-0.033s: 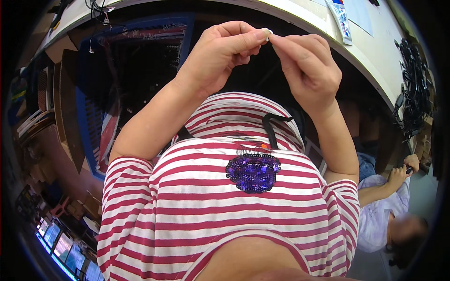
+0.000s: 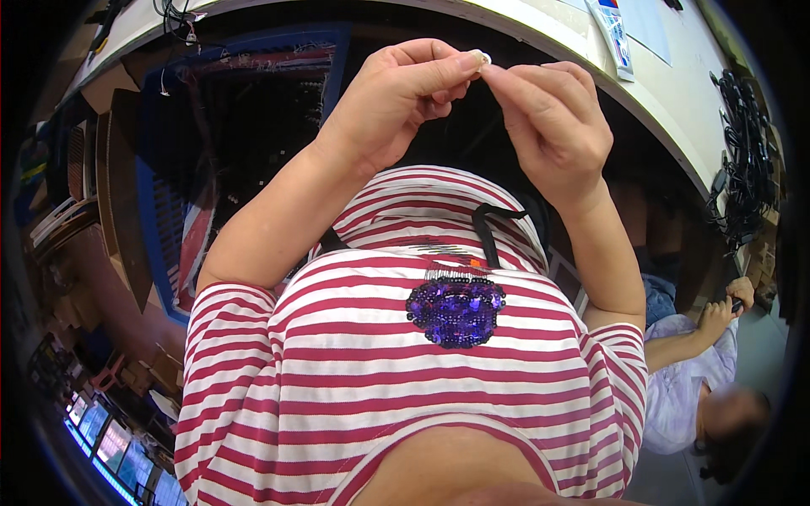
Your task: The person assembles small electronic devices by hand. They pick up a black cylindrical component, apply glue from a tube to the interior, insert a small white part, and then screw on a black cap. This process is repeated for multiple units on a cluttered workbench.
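Up near the table's front edge, my two hands meet at the fingertips. A tiny white piece shows between them, too small to name with certainty. My left hand is closed, pinching it between thumb and index finger with the other fingers curled under. From the other side my right hand is closed too, its fingertips pressed against the same piece, so part of it is covered. Both forearms come up in front of my red-and-white striped shirt.
The white table curves along the far side, with a blue-and-white tube on it. Bundled black cables hang at its right end. A blue plastic crate stands left. Another person works at the lower right.
My right hand's fingers have shifted very slightly at the white piece. My left hand stays in place, still pinching it.
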Motion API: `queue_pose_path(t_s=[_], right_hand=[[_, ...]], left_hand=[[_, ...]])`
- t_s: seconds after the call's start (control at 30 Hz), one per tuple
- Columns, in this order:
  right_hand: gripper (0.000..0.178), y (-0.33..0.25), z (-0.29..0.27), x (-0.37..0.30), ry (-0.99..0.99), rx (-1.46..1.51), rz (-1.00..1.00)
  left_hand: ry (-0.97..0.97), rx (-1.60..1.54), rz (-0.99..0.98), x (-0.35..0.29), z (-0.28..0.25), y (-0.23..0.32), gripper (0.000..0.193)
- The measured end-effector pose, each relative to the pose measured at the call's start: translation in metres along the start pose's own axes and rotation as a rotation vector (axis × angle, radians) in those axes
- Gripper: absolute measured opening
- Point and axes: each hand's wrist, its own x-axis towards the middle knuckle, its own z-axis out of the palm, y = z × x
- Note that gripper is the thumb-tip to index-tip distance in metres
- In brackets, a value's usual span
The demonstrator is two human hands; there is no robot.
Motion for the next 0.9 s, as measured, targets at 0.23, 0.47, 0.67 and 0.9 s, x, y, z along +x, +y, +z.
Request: queue_pose_path(t_s=[0.23,0.47,0.67,0.9], right_hand=[[0.026,-0.001,0.007,-0.005,0.019,0.114,0.127],[0.019,-0.009,0.003,0.001,0.004,0.397,0.486],[0.019,-0.004,-0.007,0.014,0.065,1.002,0.835],[0.009,-0.015,-0.008,0.024,0.326,1.352,0.965]], left_hand=[[0.01,-0.099,-0.045,0.002,0.0,0.003,0.016],[-0.107,0.123,0.046,-0.005,-0.001,0.018,0.017],[-0.053,0.523,0.294,0.001,-0.004,0.0,0.054],[-0.123,0.083,0.244,0.01,0.014,-0.044,0.036]])
